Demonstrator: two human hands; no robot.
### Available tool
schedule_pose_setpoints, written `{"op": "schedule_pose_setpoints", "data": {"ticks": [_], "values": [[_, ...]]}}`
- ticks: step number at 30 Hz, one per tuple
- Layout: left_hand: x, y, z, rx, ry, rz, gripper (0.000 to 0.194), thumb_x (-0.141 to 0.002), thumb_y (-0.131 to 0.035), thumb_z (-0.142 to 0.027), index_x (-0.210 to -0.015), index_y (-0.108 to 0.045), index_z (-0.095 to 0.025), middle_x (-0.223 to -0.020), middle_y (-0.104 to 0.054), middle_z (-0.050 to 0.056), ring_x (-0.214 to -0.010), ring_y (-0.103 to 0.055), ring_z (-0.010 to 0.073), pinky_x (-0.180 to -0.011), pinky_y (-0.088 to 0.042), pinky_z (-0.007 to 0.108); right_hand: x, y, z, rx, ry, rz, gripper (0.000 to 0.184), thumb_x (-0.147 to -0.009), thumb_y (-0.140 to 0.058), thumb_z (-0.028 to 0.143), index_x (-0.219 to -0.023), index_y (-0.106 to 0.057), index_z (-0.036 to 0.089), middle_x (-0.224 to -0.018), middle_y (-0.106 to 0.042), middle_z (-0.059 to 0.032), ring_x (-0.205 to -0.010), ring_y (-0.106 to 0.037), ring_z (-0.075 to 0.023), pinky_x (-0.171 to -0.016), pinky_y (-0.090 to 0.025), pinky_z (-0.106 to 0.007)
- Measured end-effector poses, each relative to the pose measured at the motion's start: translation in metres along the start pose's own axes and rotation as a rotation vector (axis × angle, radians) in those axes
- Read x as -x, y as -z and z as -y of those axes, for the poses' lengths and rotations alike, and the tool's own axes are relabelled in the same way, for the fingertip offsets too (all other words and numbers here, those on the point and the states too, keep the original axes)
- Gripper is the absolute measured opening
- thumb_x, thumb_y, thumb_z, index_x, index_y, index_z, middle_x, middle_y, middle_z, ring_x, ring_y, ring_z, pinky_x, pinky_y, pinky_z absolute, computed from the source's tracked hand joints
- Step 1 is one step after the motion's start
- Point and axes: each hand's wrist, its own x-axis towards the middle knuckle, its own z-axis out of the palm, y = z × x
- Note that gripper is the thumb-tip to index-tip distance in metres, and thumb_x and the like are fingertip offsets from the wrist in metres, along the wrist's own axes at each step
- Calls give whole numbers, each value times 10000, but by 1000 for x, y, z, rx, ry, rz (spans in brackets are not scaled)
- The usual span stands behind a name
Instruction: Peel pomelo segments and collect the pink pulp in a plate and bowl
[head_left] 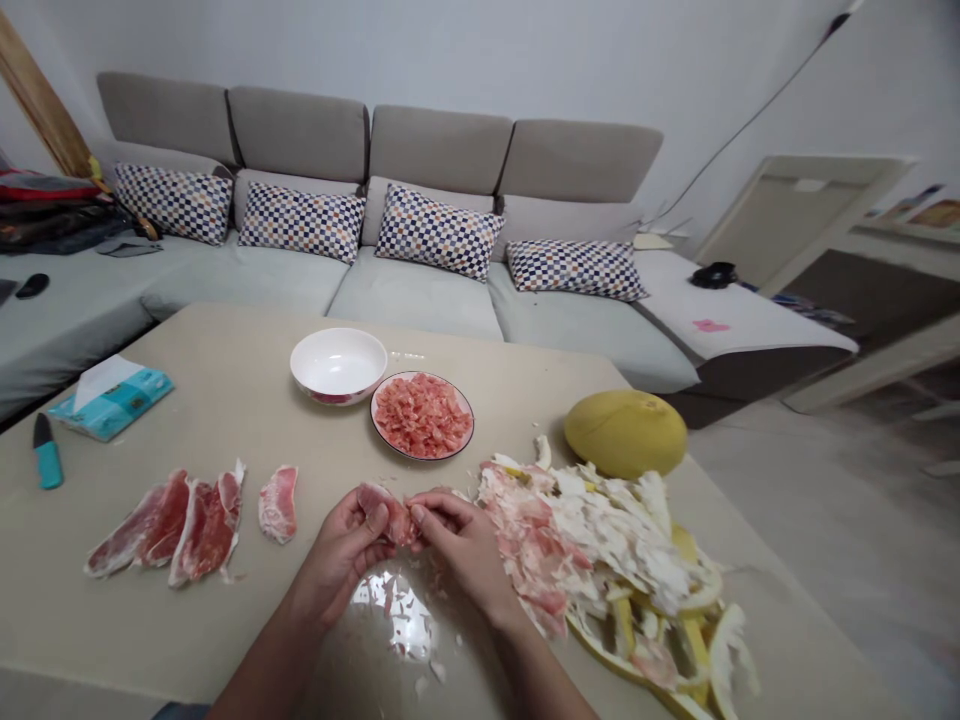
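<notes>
My left hand point(342, 552) and my right hand point(457, 545) meet over the beige table, both pinching a pink pomelo segment point(390, 515) between the fingers. Just right of my right hand lies a heap of white pith and yellow rind point(622, 540) mixed with pink membrane scraps. An uncut yellow-green pomelo point(625, 434) sits behind that heap. Peeled pink segments point(210, 527) lie in a row left of my left hand. A plate of pink pulp pieces point(422, 416) stands ahead of my hands, and a wet patch with small scraps point(394, 610) lies below them.
A white bowl point(338, 365) stands beside the plate. A blue tissue pack point(112, 397) and a teal-handled knife point(47, 452) lie at the table's left. A grey sofa point(412, 300) with checked cushions runs behind the table's far edge.
</notes>
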Motion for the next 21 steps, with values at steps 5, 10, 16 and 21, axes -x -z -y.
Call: {"op": "schedule_pose_setpoints", "data": {"ticks": [5, 10, 16, 21], "values": [[0, 0, -2, 11, -23, 9, 258, -783, -724, -380, -779, -607, -150, -752, -592, 27, -712, -574, 142, -665, -457, 251, -3, 2, -4, -83, -39, 61, 300, -755, -732, 474, -836, -699, 187, -748, -693, -25, -563, -638, -150, -589, -550, -288], [-1, 0, -2, -18, -13, -36, 246, -774, -734, -367, -820, -613, -158, -785, -593, 23, -712, -580, 137, -660, -479, 252, -1, 2, -6, -47, 36, 117, 254, -767, -743, 409, -909, -705, 202, -856, -653, -31, -725, -636, -166, -613, -556, -265], [0, 1, 1, -11, 4, -32, 240, -775, -735, -355, -882, -629, -167, -805, -611, 27, -711, -597, 144, -682, -511, 281, -2, 1, -9, -59, 63, 105, 229, -773, -736, 404, -888, -734, 206, -869, -621, -36, -684, -609, -150, -549, -542, -243], [0, -1, -2, -11, -27, 33, 202, -824, -684, -341, -793, -597, -162, -770, -605, 24, -735, -616, 156, -696, -491, 270, -3, 0, -9, -7, 102, 66, 210, -792, -716, 413, -845, -744, 212, -837, -628, -27, -561, -589, -114, -547, -523, -257]]}}
